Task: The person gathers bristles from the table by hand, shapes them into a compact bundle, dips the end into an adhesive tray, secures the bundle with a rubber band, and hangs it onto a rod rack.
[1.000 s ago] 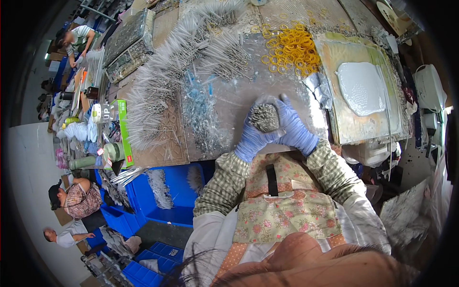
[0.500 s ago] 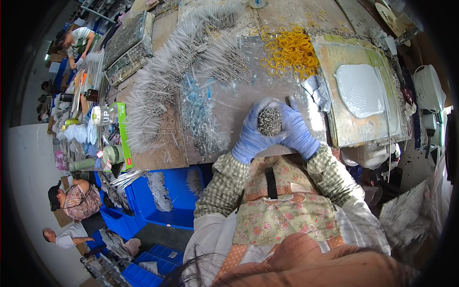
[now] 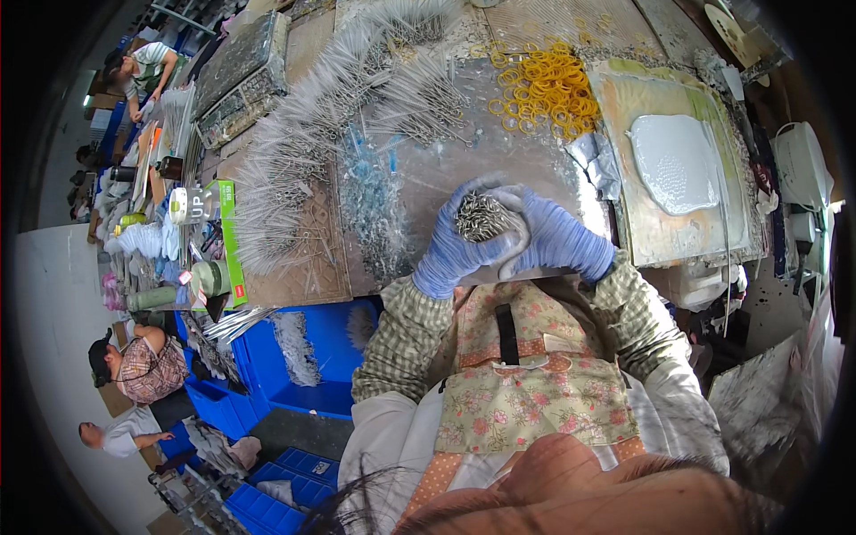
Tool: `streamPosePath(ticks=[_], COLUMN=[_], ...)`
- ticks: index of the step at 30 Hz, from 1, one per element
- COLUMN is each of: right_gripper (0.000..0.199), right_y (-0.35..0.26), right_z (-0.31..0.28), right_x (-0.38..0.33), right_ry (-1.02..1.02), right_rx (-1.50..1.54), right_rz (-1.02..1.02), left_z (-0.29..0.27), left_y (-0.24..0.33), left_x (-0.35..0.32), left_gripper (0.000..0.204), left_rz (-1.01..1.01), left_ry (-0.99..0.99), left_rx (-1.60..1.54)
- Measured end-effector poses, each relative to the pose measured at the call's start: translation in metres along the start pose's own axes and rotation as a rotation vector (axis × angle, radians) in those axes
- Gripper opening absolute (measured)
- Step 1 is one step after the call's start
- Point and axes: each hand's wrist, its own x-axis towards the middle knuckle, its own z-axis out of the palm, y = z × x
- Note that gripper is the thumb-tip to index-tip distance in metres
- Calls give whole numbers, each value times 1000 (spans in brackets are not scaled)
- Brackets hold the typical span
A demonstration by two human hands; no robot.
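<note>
Over the near edge of the worktable I hold an upright, slightly tilted bundle of thin wire brushes (image 3: pixel 482 219), its metal ends packed tight and facing up. My left hand (image 3: pixel 453 242), in a blue glove, is closed around the left side of the bundle. Around its right side curls my right hand (image 3: pixel 555 234), gloved alike, with pale-coated fingers. The lower part of the bundle is hidden by both hands. Beyond them lie loose brushes (image 3: pixel 419 100) with clear bristles and twisted wire stems, and a pile of yellow rubber rings (image 3: pixel 555 94).
To the right, a board (image 3: pixel 642 241) carries a puddle of white paste (image 3: pixel 678 165), with a crumpled silvery sheet (image 3: pixel 596 165) beside it. A long row of brushes (image 3: pixel 285 178) and a green box (image 3: pixel 232 241) are left. Blue bins (image 3: pixel 334 392) stand below; several people work further left.
The bundle has shifted a little left and up and now tips, its metal ends leaning. My right hand has moved further around its near side, fingers curled.
</note>
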Motion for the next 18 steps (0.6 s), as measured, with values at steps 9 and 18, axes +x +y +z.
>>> streamPosePath(ticks=[9, 18], right_gripper=[93, 105], right_y=[48, 42], right_z=[24, 11], right_x=[3, -4], right_ry=[277, 150], right_rx=[-801, -136], right_rz=[56, 69], left_z=[-13, -10], left_y=[-46, -44], left_x=[12, 3], left_gripper=[121, 119], left_rz=[353, 229], left_ry=[62, -17], left_rx=[782, 532])
